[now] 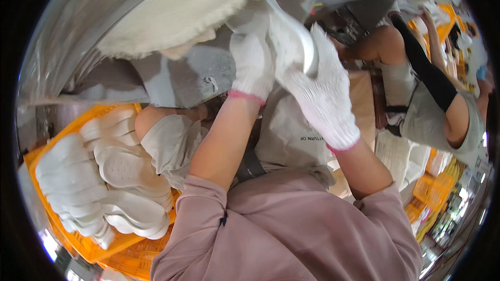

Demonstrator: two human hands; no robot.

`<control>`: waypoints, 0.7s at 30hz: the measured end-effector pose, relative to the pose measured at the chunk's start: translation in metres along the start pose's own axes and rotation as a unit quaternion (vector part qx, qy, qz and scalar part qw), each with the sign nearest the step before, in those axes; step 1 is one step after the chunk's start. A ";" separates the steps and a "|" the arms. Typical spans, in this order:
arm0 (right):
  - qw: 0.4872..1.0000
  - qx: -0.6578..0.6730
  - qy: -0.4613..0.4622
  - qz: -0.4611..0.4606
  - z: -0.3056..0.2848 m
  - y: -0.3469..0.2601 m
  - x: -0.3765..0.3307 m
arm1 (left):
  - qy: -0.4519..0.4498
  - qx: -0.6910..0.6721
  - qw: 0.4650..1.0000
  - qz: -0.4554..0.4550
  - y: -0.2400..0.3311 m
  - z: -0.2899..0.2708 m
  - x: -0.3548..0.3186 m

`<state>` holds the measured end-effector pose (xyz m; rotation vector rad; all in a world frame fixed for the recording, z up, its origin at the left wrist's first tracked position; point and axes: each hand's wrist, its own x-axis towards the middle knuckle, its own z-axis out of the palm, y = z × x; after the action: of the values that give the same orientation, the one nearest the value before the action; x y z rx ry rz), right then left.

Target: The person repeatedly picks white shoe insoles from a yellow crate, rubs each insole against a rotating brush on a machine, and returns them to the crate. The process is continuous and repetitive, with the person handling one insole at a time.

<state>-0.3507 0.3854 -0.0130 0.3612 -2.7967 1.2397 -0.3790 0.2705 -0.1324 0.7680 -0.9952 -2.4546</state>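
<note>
At left, one near orange crate is bearing many stacked soles, overlapping too closely to count, their finish impossible to judge; one fluffy-edged wheel is looming beyond. Just beside it, one white sole is apparently being worked, not yet set down: the left hand is touching it, finger closure hidden, while the right hand is holding it loosely between thumb and fingers. Farther right, one black sleeve is showing on a co-worker.
</note>
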 end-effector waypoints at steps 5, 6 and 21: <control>0.997 0.036 0.058 -0.046 0.024 0.012 0.050 | -0.075 0.169 0.974 -0.132 0.046 -0.011 0.046; 0.995 0.078 0.058 -0.025 0.030 0.012 0.060 | -0.070 0.237 0.958 -0.145 0.069 -0.024 0.046; 0.845 -0.356 -0.097 -0.387 -0.010 0.001 0.004 | -0.155 0.095 0.976 -0.124 0.046 -0.038 0.015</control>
<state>-0.3554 0.3929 -0.0063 1.3845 -2.5138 -0.0193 -0.3607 0.2120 -0.1268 0.6087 -1.3338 -2.7841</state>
